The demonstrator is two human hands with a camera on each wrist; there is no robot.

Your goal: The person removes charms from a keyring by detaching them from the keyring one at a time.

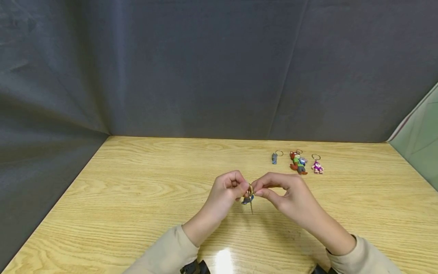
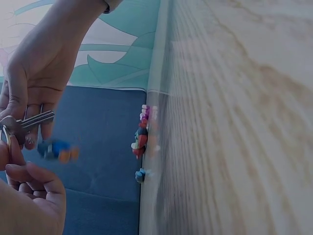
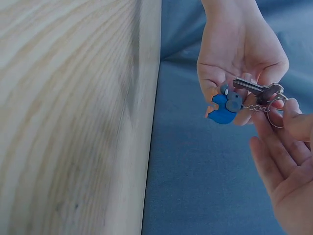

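Note:
Above the table, both hands meet at a metal key ring (image 1: pixel 251 187). My left hand (image 1: pixel 224 192) pinches the ring from the left with thumb and fingers. From the right, my right hand (image 1: pixel 289 192) pinches the same ring between thumb and fingertips. A silver key (image 3: pixel 252 87) is at the ring, its blade hanging down in the head view. By a short chain (image 3: pixel 253 107), a small grey and blue figurine (image 3: pixel 225 108) also hangs from the ring, close to the left fingers. Fingers partly cover the key's head and the ring, so their exact contact is hidden.
Toward the back right of the wooden table (image 1: pixel 137 190) lie a small grey-blue figurine keychain (image 1: pixel 275 158), a larger red and green fox keychain (image 1: pixel 298 163) and a purple and pink figurine keychain (image 1: pixel 317 166). A dark cloth (image 1: pixel 205 76) stands behind the table.

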